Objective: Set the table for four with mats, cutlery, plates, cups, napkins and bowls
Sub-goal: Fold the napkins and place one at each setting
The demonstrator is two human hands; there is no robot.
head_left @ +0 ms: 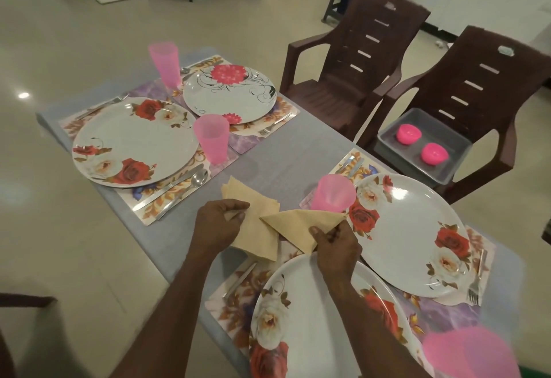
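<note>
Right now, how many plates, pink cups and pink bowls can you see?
Plates: 4
Cups: 4
Bowls: 2, both in the tray on a chair
Total: 10

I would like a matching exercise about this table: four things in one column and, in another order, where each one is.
Things:
1. folded napkin
2. pink bowls
3. spoon
4. grey tray

Places:
A. on the seat of a brown chair
B. held in the right hand
C. inside the tray
D. on a mat, beside a knife

Pairs: 1-B, 2-C, 3-D, 4-A
</note>
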